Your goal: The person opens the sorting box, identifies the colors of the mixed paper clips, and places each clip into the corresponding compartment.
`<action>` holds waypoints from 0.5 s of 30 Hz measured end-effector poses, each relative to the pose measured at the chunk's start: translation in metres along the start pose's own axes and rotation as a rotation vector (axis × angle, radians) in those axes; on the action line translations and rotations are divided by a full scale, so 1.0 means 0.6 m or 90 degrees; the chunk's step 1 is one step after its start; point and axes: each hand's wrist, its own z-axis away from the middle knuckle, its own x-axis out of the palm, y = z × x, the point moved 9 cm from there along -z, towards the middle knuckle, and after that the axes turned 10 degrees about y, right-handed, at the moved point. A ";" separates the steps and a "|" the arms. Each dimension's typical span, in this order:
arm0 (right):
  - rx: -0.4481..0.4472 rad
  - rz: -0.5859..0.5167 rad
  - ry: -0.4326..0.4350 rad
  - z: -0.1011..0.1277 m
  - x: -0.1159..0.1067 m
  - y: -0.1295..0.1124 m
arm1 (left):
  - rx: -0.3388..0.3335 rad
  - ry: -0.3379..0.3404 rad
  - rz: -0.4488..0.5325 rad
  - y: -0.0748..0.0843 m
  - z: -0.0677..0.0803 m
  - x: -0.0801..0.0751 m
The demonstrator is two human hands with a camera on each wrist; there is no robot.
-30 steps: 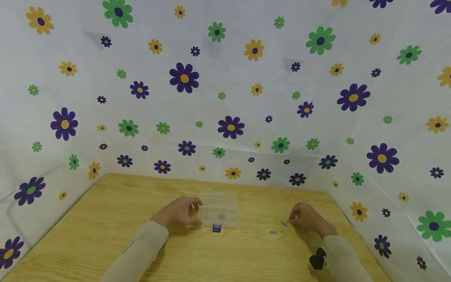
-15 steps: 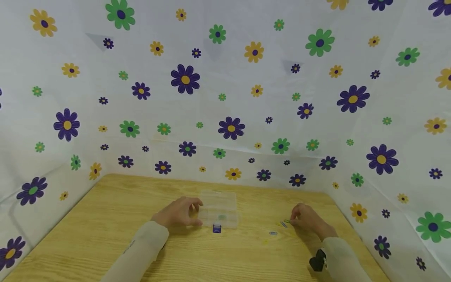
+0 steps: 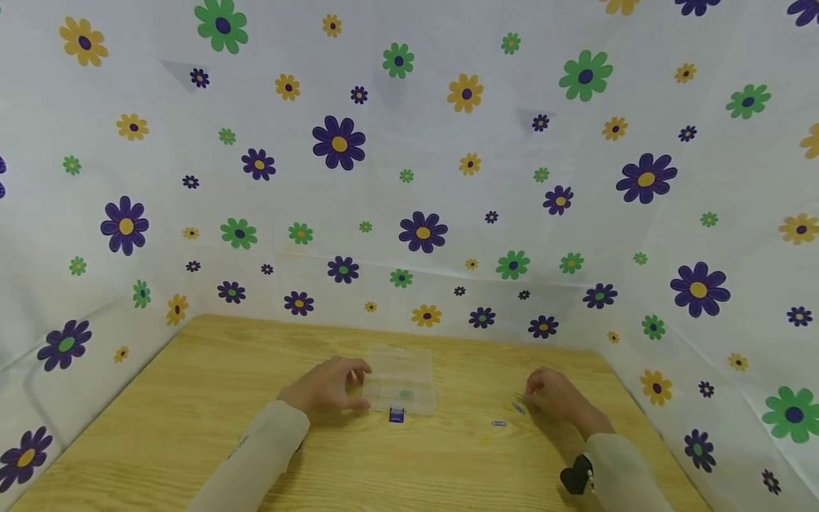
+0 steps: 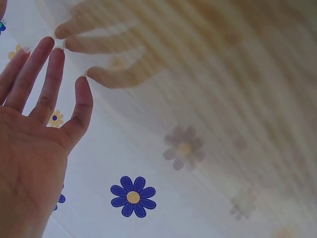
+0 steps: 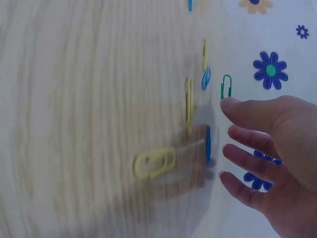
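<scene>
Several coloured wire paper clips (image 3: 512,407) lie on the pale wooden table (image 3: 192,398), just left of my right hand (image 3: 558,397); its fingers (image 5: 247,110) hang loosely spread, gripping nothing. A green clip (image 5: 226,87) touches my fingertip, long axis in line with it. My left hand (image 3: 326,386) steadies the clear plastic compartment box (image 3: 402,380), farther off.

Even, bright, diffuse light fills the head view, with only faint soft shadows under the forearms on the desk (image 3: 192,398). The flowered backdrop (image 3: 422,178) bows slightly toward the frame edges. Both wrist views are washed out and smeared: wood grain blurs, and a yellow paper clip (image 5: 154,164) looks soft and doubled.
</scene>
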 end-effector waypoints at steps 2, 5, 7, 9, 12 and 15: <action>0.024 -0.024 -0.004 -0.004 0.002 -0.008 | 0.000 -0.002 0.002 0.000 0.000 0.000; 0.028 -0.047 -0.012 -0.012 0.005 -0.027 | -0.004 -0.005 0.002 -0.002 -0.001 -0.001; 0.022 -0.052 -0.012 -0.017 0.007 -0.039 | -0.006 -0.004 0.001 -0.003 -0.002 -0.001; 0.000 -0.052 -0.012 -0.023 0.008 -0.052 | -0.011 -0.003 -0.002 -0.005 -0.003 -0.001; -0.031 -0.055 -0.008 -0.030 0.013 -0.069 | -0.015 -0.002 -0.003 -0.007 -0.003 0.000; -0.060 -0.057 -0.010 -0.035 0.021 -0.085 | -0.018 -0.003 0.000 -0.008 -0.003 0.002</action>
